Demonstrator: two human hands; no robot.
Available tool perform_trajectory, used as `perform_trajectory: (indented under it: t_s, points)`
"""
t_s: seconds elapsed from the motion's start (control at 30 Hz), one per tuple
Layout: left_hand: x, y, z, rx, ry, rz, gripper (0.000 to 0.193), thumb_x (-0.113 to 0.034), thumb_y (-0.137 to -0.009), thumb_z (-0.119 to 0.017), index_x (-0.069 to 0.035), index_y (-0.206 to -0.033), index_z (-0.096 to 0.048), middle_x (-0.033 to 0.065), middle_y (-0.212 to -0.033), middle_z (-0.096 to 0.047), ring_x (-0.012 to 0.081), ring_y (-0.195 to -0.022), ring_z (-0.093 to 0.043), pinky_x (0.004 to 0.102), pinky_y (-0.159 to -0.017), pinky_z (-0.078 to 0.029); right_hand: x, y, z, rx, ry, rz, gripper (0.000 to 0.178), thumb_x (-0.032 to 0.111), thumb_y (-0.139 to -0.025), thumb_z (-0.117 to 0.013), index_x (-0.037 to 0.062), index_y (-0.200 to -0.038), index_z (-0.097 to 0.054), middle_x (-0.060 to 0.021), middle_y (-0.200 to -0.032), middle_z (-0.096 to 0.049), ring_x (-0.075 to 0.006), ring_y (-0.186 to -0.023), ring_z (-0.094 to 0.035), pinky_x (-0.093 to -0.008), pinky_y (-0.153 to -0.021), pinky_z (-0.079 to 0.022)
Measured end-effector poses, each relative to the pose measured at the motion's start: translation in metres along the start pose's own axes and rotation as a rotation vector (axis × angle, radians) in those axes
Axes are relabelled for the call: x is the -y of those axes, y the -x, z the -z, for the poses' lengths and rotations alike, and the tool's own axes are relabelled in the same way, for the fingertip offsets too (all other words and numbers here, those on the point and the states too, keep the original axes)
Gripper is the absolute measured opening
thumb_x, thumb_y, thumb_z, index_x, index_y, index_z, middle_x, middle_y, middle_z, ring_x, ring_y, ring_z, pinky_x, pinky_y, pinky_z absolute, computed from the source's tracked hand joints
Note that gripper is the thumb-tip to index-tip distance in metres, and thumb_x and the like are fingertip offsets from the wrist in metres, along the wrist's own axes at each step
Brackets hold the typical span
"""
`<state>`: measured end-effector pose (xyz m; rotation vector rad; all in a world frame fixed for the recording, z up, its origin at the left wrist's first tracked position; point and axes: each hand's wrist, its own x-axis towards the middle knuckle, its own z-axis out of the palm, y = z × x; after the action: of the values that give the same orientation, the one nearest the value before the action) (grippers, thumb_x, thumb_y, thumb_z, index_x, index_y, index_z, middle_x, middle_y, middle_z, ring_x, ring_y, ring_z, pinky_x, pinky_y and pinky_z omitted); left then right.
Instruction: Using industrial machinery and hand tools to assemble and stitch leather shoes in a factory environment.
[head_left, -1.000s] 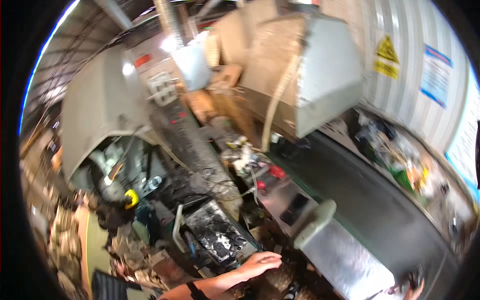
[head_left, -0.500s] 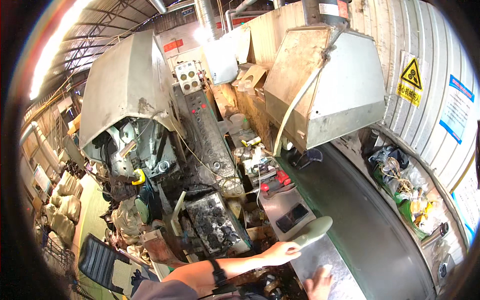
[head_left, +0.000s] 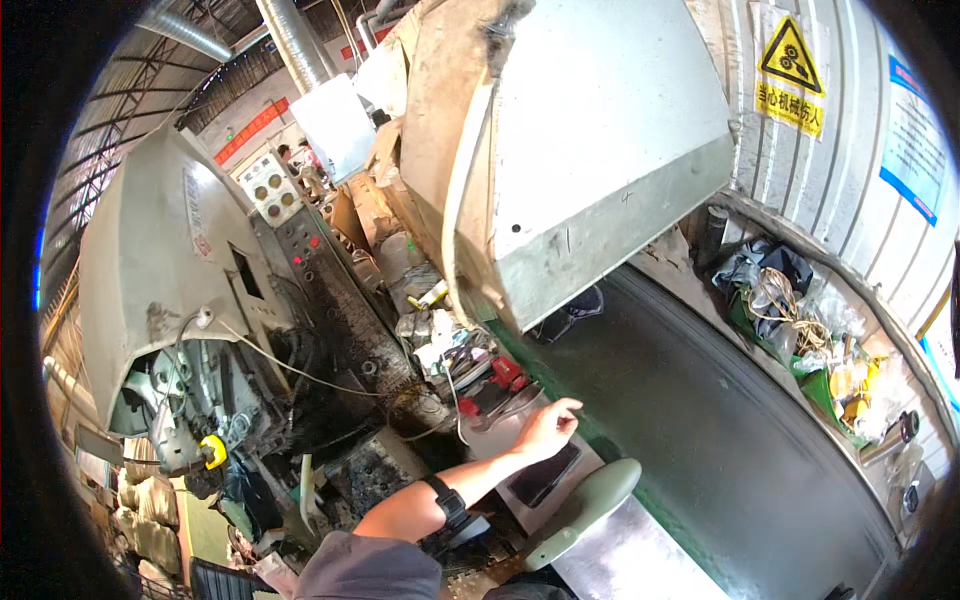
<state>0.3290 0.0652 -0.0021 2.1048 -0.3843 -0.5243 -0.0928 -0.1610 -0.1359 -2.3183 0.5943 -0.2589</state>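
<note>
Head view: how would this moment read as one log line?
left hand: near phone, grip unclear | right hand: out of view | phone: on metal plate

I see clear room over the belt [head_left: 690, 410], right of the left hand [head_left: 548, 432]; the hood [head_left: 600, 200] blocks beyond, the green pad [head_left: 588, 515] nearer.

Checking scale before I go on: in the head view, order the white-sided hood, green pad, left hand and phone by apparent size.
1. White-sided hood
2. Green pad
3. Left hand and phone: too alike to rank.
</note>
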Motion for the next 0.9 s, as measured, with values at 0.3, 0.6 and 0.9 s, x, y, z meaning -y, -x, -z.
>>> perform_trajectory:
  t_s: [0.3, 0.6, 0.9]
  points:
    - [-0.002, -0.210, 0.053, 0.132, -1.109, -0.028, 0.108, -0.025, -0.077, -0.081, -0.009, -0.159, -0.013, 0.0239, -0.156, -0.031, 0.0414, -0.143, -0.033, 0.0602, -0.117, -0.024, 0.073, -0.097, 0.108, -0.098, -0.227, -0.268, 0.088, 0.016, -0.088, -0.067, 0.0027, -0.157, -0.016, -0.0261, -0.155, -0.034, -0.0371, -0.138, -0.042, -0.0484, -0.112, -0.036]
    - [-0.095, -0.193, 0.002, 0.267, -0.168, -0.326, 0.044, -0.039, -0.090, -0.072, 0.000, -0.112, -0.071, 0.0145, -0.094, -0.074, 0.0180, -0.090, -0.070, 0.0326, -0.078, -0.054, 0.151, -0.268, 0.051, 0.134, -1.088, -0.637, 0.108, 0.016, -0.087, -0.078, 0.0121, -0.159, 0.002, -0.0246, -0.146, -0.046, -0.0323, -0.129, -0.051, -0.0424, -0.106, -0.045]
    - [0.169, -0.343, 0.193, -0.545, -0.918, 0.232, 0.101, -0.042, -0.077, -0.079, 0.006, -0.151, -0.029, 0.0264, -0.152, -0.038, 0.0411, -0.140, -0.037, 0.0457, -0.117, -0.030, 0.092, -0.242, 0.063, -0.314, -1.045, -0.868, 0.103, -0.015, -0.077, -0.067, 0.0205, -0.160, -0.018, -0.0154, -0.139, -0.052, -0.0189, -0.100, -0.064, -0.0311, -0.090, -0.050]
